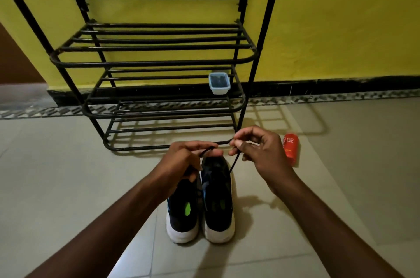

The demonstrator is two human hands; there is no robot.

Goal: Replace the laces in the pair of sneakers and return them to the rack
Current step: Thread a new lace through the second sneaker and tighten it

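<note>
Pinching a dark lace between thumb and forefinger, the right hand is raised just above and to the right of the shoes; its grip is clenched on the lace, which runs taut down and left to the toe area of the right sneaker. Left hand sits over the front of the left sneaker, fingers curled, grip closed on the other strand of the lace, a short loop showing at the fingertips.

Both sneakers stand side by side on the tiled floor, touching or nearly so, heels toward the camera, toes toward the rack. Uppers dark, soles white; a green patch shows inside the left one. How far the lacing has got cannot be told — hands cover the eyelets.

Black metal rack stands just beyond the shoes against a yellow wall, its tiers made of bars. Small clear plastic container with a pale blue rim sits on the middle tier, right side; contents dark, unclear.

Orange bottle lies on the floor to the right of the right hand, near the rack's front right foot, label text too small to read.
</note>
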